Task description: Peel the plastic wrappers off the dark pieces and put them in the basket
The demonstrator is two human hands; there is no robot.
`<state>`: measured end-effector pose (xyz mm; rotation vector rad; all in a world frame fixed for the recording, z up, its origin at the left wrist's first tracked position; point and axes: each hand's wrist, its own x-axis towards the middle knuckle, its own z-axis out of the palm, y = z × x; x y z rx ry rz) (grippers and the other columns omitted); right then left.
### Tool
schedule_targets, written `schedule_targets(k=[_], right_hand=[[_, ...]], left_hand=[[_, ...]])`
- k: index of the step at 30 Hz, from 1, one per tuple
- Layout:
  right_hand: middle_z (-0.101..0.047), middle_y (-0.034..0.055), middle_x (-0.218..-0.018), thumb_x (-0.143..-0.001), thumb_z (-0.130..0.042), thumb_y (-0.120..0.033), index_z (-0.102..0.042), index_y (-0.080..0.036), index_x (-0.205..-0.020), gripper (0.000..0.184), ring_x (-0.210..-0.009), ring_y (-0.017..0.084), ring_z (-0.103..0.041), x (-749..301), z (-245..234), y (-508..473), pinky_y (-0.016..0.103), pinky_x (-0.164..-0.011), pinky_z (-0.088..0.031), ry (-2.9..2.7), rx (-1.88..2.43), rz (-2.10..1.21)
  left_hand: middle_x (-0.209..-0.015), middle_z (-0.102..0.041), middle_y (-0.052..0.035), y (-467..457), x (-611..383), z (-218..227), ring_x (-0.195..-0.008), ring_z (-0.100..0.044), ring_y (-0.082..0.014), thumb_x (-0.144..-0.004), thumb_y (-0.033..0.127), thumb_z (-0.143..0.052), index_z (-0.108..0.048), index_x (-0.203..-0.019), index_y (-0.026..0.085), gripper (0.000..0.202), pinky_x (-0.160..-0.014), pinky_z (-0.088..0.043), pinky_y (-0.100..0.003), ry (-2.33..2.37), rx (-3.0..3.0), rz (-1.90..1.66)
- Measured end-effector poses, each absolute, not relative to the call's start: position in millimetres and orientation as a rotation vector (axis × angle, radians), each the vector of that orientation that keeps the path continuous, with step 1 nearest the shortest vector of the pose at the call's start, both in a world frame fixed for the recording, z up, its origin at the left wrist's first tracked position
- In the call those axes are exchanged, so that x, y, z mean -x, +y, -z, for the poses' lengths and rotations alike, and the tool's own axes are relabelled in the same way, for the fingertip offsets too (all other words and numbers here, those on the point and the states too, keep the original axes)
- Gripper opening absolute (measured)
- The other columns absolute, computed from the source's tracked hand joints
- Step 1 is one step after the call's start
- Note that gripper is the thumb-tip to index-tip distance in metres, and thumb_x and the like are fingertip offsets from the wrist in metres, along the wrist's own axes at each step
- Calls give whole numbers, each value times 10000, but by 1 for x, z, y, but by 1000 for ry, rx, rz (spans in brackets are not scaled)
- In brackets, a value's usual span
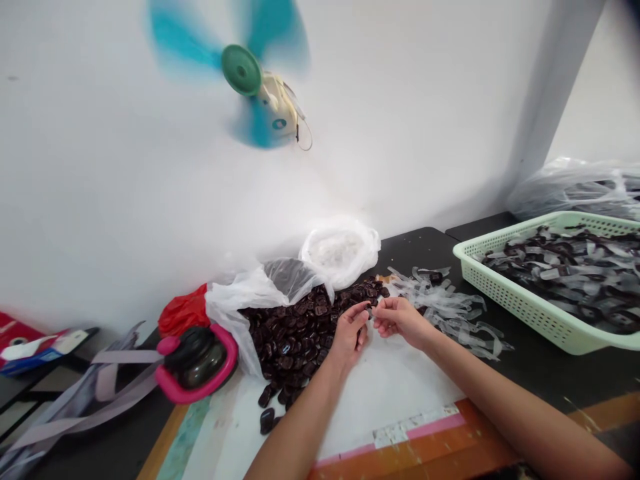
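Observation:
My left hand (351,332) and my right hand (401,321) meet above a white sheet (395,380), fingers pinched close together. A small dark brown piece (370,309) shows at my left fingertips. My right thumb and fingers are closed at its edge, with a pale bit by them too small to name. Left of my hands, many glossy dark brown pieces (300,333) spill from a white plastic bag (245,290). Beside my right hand lies a heap of translucent strips (450,310).
A pale green basket (530,320) of dark and translucent pieces stands right. Behind is another white bag (345,253). At left are a black bottle with a pink handle (197,363), a red bag (183,312) and grey straps (90,407). A blue fan (243,70) spins on the wall.

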<state>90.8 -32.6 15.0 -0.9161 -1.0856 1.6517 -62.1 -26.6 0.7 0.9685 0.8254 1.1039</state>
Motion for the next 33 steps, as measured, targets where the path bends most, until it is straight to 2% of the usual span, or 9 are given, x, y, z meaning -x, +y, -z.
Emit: schedule_targets(k=[6, 15, 26, 29, 33], right_hand=[[-610, 14, -610, -673, -731, -434, -547, -150, -696, 339, -463, 75, -522, -91, -17, -33, 192, -447, -450, -1102, 858, -1654], [-604, 6, -677, -667, -728, -458, -585, -155, -744, 344, -490, 74, -516, -94, -19, -34, 206, -469, -456, -1111, 819, -1702], [-565, -4, -665, -655, -727, -496, -597, -159, -733, 369, -519, 73, -479, -91, -15, -34, 224, -521, -464, -1142, 848, -1610], [-534, -11, -658, -648, -730, -498, -605, -164, -748, 370, -551, 85, -475, -89, -17, -36, 240, -540, -483, -1108, 865, -1583], [-442, -46, -596, -657, -747, -421, -595, -173, -755, 307, -525, 71, -419, -90, -18, -36, 238, -546, -495, -1056, 803, -1689]], left_hand=[[-522, -510, 80, -27, 61, 1, -282, -291, -11, -627, 362, -763, -596, -937, 135, 419, -257, -144, -162, 840, -1013, -1121], [-489, -511, 70, -28, 60, 1, -290, -297, -20, -603, 406, -772, -634, -1037, 119, 539, -272, -147, -170, 902, -1039, -1137], [-424, -459, 77, -26, 63, 3, -291, -284, -25, -624, 456, -748, -634, -1108, 117, 601, -294, -142, -173, 940, -1101, -1122], [-416, -445, 83, -26, 63, 4, -292, -272, -25, -633, 461, -741, -628, -1119, 118, 606, -292, -148, -172, 929, -1088, -1144], [-388, -407, 94, -26, 63, 5, -290, -251, -28, -659, 441, -730, -627, -1115, 115, 570, -291, -158, -172, 904, -1093, -1146]])
